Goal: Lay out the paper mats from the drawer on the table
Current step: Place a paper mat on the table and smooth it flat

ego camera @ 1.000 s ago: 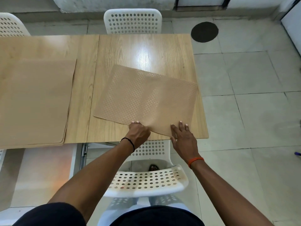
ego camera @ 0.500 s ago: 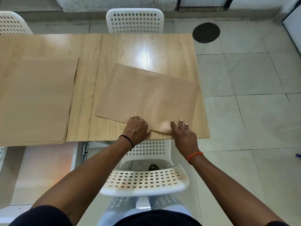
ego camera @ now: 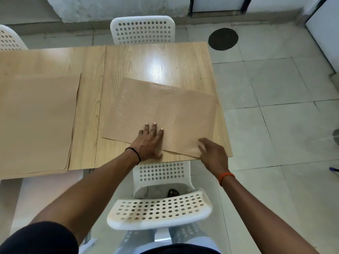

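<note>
A tan paper mat (ego camera: 165,110) with a fine dotted pattern lies skewed on the right half of the wooden table (ego camera: 146,61). My left hand (ego camera: 149,142) presses flat on the mat's near edge with straight fingers. At the mat's near right corner my right hand (ego camera: 213,153) touches the paper with loose fingers; the hand is blurred. On the left half of the table lies a stack of plain tan mats (ego camera: 36,121), reaching the near edge.
A white perforated chair (ego camera: 161,204) stands between me and the table. Another white chair (ego camera: 143,30) is at the far side, a third (ego camera: 9,41) at far left. Tiled floor lies to the right, with a dark round floor cover (ego camera: 223,39).
My left hand has opened from a curled grip and slid forward flat onto the mat. My right hand has moved right to the near corner. The mat has turned slightly.
</note>
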